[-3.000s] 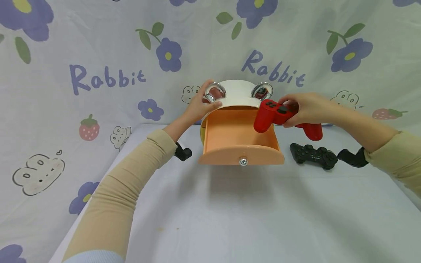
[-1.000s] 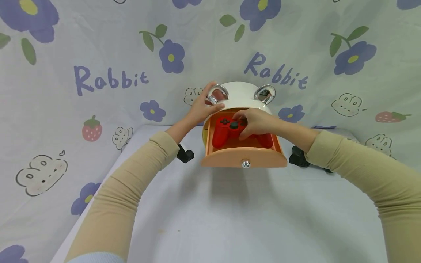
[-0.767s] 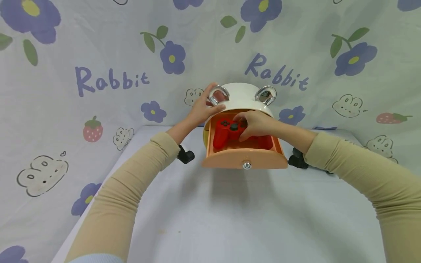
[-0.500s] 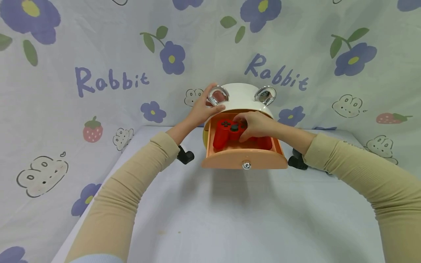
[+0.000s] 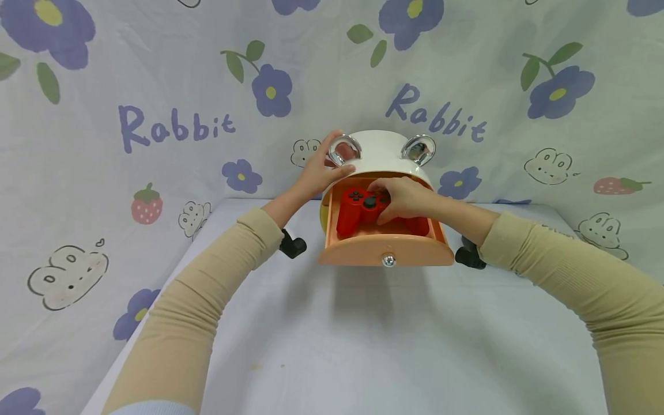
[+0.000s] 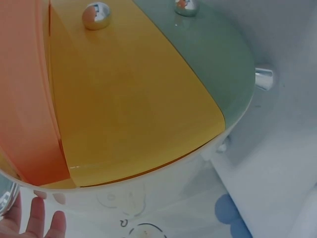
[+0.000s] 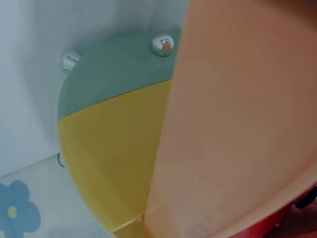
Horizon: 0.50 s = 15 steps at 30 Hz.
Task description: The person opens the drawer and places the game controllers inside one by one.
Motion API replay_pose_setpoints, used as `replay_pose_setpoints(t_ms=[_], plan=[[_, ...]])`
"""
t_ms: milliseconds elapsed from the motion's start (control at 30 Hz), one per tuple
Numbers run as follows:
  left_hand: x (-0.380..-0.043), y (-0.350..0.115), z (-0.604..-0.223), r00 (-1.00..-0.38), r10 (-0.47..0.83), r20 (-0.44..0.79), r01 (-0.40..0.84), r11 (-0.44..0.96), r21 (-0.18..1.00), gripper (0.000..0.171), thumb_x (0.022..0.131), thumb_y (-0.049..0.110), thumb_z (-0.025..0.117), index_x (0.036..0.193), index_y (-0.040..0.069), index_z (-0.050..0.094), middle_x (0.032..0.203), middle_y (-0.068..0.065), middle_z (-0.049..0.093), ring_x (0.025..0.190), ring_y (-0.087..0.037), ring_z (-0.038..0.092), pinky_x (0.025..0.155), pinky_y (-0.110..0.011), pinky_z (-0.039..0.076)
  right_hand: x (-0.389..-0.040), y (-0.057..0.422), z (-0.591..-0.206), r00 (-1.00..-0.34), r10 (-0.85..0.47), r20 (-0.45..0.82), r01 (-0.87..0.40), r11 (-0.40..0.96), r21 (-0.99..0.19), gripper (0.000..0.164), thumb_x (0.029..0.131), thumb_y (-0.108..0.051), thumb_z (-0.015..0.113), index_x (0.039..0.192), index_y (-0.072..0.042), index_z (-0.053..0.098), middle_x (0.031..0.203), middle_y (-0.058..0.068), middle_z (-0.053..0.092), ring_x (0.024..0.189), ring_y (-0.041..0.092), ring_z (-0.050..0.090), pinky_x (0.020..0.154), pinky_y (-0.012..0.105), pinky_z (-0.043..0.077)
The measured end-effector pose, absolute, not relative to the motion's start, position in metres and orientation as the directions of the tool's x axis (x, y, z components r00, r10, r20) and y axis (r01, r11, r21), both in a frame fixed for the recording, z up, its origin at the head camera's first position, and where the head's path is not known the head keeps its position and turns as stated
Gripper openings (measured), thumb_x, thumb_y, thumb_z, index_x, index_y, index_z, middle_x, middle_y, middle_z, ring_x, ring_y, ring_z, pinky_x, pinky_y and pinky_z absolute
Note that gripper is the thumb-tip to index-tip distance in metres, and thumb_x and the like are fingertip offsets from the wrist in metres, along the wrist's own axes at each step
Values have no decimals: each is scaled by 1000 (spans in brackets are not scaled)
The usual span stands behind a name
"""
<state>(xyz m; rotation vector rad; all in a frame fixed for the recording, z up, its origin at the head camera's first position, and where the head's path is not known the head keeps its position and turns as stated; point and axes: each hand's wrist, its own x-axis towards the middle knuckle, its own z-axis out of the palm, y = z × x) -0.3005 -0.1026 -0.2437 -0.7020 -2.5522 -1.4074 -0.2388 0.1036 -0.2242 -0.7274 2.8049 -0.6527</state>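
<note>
White cloth [image 5: 181, 57], printed with purple flowers, strawberries and "Rabbit", hangs behind a white table [image 5: 404, 346]. Central to my head view is a red game controller [image 5: 358, 210] with black buttons and stick, inside the pulled-out orange drawer [image 5: 358, 251] of a rounded white cabinet [image 5: 381, 150]; whether it touches the drawer floor I cannot tell. I see the right hand [image 5: 407, 197] pinching its middle between thumb and fingers; the left hand [image 5: 317, 173] lies against the cabinet at a chrome ear [image 5: 358, 148], fingers extended. My left wrist view adds a full yellow drawer [image 6: 133, 99], a green drawer [image 6: 218, 54] and a silver foot [image 6: 264, 78]; in my right wrist view the orange drawer leaves only a red sliver of the controller. Drawer walls and a curved front with a chrome knob [image 5: 388, 261] bound the controller; tabletop extends from beneath that front to the lower frame edge.
</note>
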Motion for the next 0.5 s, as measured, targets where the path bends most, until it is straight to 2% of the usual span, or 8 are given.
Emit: replay_pose_setpoints(t_ms=[267,500], plan=[[-301,-102,-244,-882,327,340,462,452,763,77,83,28,68,145,23,22,138,-8,38,101,-25,48,86,-40,46,-237,105,-218,-851,-518,-82,-436,786,-439,59,75,-10,73,128,-4,49,125,15,54,115,29,49,99,43,38],[-301,-102,-244,-883,320,344,462,453,763,77,83,27,68,144,25,23,137,-9,39,99,-26,49,85,-39,46,-233,113,-206,-844,-529,-87,-427,760,-490,55,78,-4,69,129,-3,47,127,16,53,121,31,46,97,43,40]])
